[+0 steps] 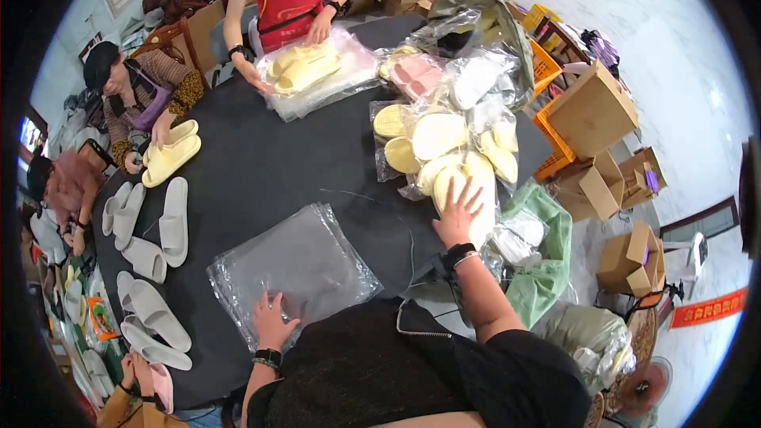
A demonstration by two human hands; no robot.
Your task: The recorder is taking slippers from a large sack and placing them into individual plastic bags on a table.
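The left hand [273,323] has its fingers spread on the near edge of a stack of clear plastic bags [293,250]. The bags lie flat on the black table [261,162], most of them reaching out past the fingertips. Whether the thumb pinches a bag, I cannot tell.

The right hand [458,215] also has its fingers spread and only slightly bent, resting on a bagged pair of yellow slippers [479,170]. The slippers sit under the fingers and run on beyond them, at the near end of a heap of bagged slippers. Farther up that heap are pink slippers [416,75] and white slippers [474,79].

A green sack [548,276] stands just to the right of the right wrist. Loose grey slippers [174,222] lie along the table's left side, well apart from the left hand.
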